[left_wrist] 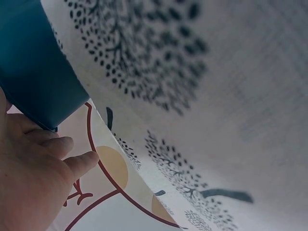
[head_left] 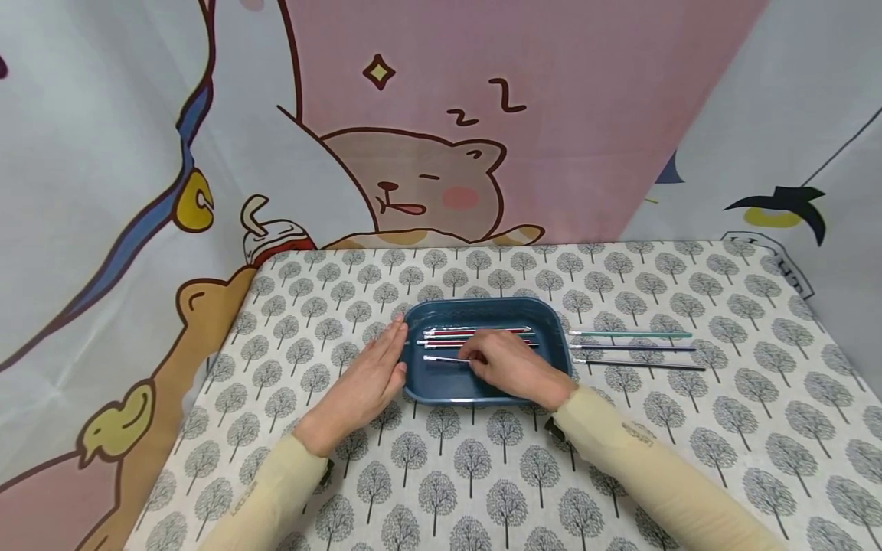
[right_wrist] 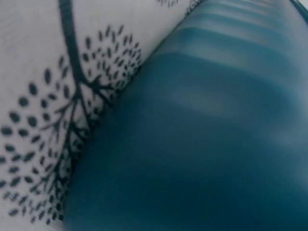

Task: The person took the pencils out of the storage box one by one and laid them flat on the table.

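A dark blue rectangular tray [head_left: 485, 394] sits on the patterned cloth. Inside it, several slim pen-like sticks [head_left: 441, 334], some red, lie side by side, pale ends to the left. My right hand [head_left: 506, 363] reaches over the tray's front right part and pinches a thin dark stick [head_left: 444, 359] with a pale end, fingers low near the floor; its right part is hidden. My left hand [head_left: 372, 375] rests against the tray's left side with fingers extended. In the left wrist view that hand [left_wrist: 38, 168] is beside the tray wall [left_wrist: 43, 72].
Right of the tray, a green stick [head_left: 634, 334], a navy stick [head_left: 637, 349] and a black stick [head_left: 644, 365] lie roughly parallel on the tree-print cloth [head_left: 475, 474]. A cartoon-printed curtain [head_left: 586, 115] stands behind the table. The tray's outer wall [right_wrist: 192, 144] fills much of the right wrist view.
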`<state>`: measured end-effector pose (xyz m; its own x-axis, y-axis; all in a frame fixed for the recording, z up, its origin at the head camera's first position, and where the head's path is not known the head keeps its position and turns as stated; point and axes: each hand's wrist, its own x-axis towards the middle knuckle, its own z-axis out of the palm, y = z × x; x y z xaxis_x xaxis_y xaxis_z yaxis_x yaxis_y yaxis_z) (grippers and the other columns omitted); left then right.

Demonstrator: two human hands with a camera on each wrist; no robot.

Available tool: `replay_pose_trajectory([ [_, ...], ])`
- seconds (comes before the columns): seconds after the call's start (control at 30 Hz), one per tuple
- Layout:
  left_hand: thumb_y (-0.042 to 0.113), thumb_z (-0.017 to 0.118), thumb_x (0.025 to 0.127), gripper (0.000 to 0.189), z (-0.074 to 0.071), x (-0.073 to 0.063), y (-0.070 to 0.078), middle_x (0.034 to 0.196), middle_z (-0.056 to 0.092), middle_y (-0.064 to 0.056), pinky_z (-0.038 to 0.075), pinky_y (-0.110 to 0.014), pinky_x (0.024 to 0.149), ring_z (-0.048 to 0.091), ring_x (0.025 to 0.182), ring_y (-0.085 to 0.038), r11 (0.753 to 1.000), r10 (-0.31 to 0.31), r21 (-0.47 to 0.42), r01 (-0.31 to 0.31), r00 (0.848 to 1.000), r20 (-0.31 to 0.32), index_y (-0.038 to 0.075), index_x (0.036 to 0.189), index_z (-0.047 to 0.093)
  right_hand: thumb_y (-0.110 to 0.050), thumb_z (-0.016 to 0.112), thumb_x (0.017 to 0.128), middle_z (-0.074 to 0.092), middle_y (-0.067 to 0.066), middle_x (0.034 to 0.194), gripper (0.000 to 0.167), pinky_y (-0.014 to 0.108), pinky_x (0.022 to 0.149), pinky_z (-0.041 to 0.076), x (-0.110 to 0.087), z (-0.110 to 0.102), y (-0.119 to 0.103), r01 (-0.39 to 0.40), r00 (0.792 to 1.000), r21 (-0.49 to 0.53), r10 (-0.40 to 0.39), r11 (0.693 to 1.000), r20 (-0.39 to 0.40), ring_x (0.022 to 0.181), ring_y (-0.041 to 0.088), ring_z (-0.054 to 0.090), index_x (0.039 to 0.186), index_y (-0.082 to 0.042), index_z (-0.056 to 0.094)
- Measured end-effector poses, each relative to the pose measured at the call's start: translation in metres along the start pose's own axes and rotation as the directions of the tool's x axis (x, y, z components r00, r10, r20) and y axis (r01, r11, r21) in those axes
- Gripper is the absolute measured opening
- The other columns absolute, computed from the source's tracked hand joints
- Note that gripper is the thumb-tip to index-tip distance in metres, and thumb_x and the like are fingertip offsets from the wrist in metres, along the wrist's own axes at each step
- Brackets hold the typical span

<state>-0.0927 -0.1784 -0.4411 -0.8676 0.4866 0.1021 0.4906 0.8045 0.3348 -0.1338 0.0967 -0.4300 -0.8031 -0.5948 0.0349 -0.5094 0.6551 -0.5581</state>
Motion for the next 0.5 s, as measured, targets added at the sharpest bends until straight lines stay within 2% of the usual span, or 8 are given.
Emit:
replay_pose_trajectory([
  [0.5,0.031,0.034,0.112,0.062,-0.001,0.0,0.0,0.173,0.005,-0.009,0.029,-0.058,0.122,0.023,0.155,-0.036,1.0,0.016,0.0,-0.016,1.0,-0.006,0.001,0.164,0.018,-0.006,0.072,0.095,0.071,-0.002,0.105,0.018,0.034,0.081,0.058,-0.011,-0.018,-0.005,0.017,0.998,0.004,-0.017,1.0,-0.065,0.089,0.011,0.065,0.111,-0.011,0.079],
])
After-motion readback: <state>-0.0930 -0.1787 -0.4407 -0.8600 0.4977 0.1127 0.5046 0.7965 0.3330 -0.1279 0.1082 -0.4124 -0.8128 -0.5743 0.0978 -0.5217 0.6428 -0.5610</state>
